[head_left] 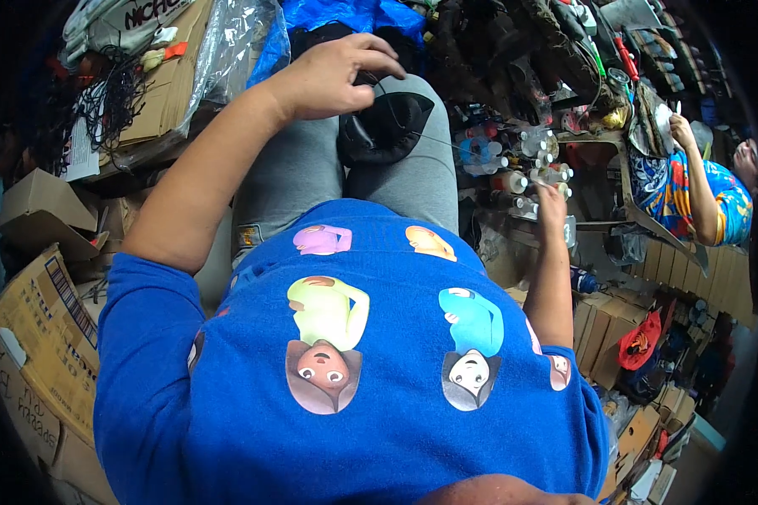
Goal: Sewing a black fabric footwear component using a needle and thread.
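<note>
Across my lap, mostly on the right thigh, lies a black, shiny, padded piece [370, 139] with a hollow, dark middle. My left hand [337, 76] is raised just above it, fingers curled, with a dark thread [381, 86] running from between thumb and fingers down to the piece. A thin stretch of thread also leads from the piece to the right, toward the bottles. Out to the right, beside those bottles, is my right hand [552, 206]. Its fingers are drawn together, and whatever is in them is too small to make out.
Several plastic bottles [488, 158] crowd the right side, beside a stand [598, 151]. Cardboard boxes [46, 215] and tangled black cords [114, 109] sit at the left. Blue plastic sheeting [354, 15] lies ahead. At the far right another person's arm [699, 177] shows.
</note>
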{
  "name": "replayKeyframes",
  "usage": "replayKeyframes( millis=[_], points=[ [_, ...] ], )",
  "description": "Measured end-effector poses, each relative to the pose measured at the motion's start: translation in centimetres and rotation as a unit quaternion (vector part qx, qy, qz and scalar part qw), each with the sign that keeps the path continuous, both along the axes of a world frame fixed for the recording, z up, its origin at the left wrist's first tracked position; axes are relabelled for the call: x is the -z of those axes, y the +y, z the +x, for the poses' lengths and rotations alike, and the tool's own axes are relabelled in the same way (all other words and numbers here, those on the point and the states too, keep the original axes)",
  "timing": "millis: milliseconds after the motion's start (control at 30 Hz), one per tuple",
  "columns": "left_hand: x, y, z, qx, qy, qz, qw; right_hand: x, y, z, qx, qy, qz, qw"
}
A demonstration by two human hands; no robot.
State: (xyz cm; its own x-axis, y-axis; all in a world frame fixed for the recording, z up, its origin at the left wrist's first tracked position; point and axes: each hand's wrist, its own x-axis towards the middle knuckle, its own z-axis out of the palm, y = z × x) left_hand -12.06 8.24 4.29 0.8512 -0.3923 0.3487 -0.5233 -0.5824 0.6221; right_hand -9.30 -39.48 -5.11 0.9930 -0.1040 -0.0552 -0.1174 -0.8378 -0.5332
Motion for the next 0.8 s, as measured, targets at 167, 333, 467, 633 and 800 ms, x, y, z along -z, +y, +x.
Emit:
replayKeyframes(
  millis=[167,333,467,633,800],
  points=[
    [1.1,-2.8,0.9,0.06,0.184,0.022,0.981,-2.4,-4.8,-0.5,0.305,0.055,0.465,0.829],
    [0.7,-4.5,2.5,0.102,0.23,0.088,0.964,-2.4,-13.8,-2.2,0.422,-0.078,0.658,0.618],
    [1.3,-4.2,3.5,0.137,0.295,0.046,0.945,-3.7,-22.5,-6.9,0.391,-0.087,0.765,0.505],
    [0.7,-4.3,3.9,0.128,0.367,0.017,0.921,-7.2,-30.8,-13.2,0.513,-0.15,0.636,0.557],
    [2.6,-4.5,5.0,0.165,0.387,-0.041,0.906,-11.0,-32.4,-16.5,0.493,-0.185,0.557,0.642]
  ],
)
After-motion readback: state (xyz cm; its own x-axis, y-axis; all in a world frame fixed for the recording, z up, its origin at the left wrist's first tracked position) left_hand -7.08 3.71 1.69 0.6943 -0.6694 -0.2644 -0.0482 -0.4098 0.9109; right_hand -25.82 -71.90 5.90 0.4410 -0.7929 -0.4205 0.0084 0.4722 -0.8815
